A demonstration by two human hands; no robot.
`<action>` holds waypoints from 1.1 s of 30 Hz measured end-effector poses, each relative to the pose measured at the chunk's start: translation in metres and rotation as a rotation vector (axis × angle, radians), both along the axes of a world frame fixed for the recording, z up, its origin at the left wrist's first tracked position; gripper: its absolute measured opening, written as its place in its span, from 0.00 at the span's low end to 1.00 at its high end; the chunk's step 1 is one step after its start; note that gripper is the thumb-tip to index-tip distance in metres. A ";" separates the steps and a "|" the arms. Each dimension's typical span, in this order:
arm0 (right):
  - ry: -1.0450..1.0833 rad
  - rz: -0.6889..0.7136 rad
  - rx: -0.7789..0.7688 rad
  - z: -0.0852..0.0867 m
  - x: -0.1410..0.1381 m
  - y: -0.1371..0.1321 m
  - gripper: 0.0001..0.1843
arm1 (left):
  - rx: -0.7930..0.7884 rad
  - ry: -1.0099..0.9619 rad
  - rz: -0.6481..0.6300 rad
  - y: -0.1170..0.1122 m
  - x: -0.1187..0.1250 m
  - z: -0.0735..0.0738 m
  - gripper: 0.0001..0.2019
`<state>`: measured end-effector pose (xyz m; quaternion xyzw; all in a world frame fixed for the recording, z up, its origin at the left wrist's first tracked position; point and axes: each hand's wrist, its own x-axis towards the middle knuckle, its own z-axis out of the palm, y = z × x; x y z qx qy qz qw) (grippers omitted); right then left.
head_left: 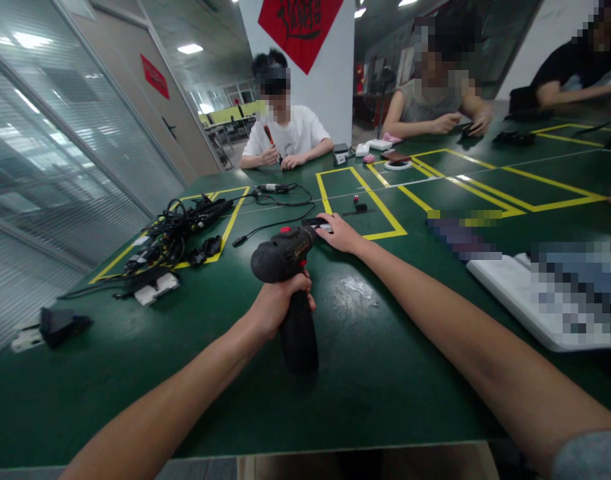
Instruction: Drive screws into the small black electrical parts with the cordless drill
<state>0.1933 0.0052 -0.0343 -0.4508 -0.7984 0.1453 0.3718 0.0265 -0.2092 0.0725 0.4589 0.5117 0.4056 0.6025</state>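
Observation:
My left hand (285, 300) is wrapped round the grip of a black cordless drill (284, 253) with red accents. The drill points away from me and slightly right, its battery base low over the green table. At the drill's front end, my right hand (341, 233) holds a small black-and-silver part (313, 222) against the tabletop with its fingers. The drill's nose partly covers that part, and I cannot tell whether the bit touches it. Beyond my right hand lies a small black piece (360, 208) with a red-and-white bit beside it.
Tangled black cables (180, 227) lie at left, with a black-and-white piece (155, 288) and a dark block (60, 327) nearer. A white device (535, 300) sits at right. Yellow tape (385, 235) marks the green table (210, 393). Across it, a person (288, 137) holds a screwdriver; others sit right.

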 end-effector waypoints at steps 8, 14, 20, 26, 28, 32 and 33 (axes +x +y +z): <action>0.009 0.000 0.001 0.001 0.000 -0.001 0.26 | 0.001 -0.007 0.008 -0.001 0.000 0.000 0.08; 0.009 0.004 0.005 -0.001 0.000 0.001 0.27 | -0.020 -0.008 0.026 -0.001 0.001 0.002 0.10; -0.019 0.007 0.030 0.000 0.000 0.000 0.29 | 0.002 -0.021 0.023 -0.001 0.002 0.001 0.10; -0.027 0.027 0.040 0.000 0.002 -0.002 0.33 | 0.002 -0.016 0.006 0.000 0.000 -0.001 0.09; -0.028 0.038 0.043 -0.001 0.002 -0.002 0.35 | 0.014 -0.014 -0.003 0.000 0.000 -0.001 0.08; -0.027 0.043 0.057 -0.006 0.002 0.002 0.37 | 0.026 -0.017 -0.007 0.000 0.001 0.000 0.07; -0.027 0.043 0.060 -0.007 0.002 0.003 0.36 | 0.027 -0.013 -0.009 0.000 0.001 0.001 0.07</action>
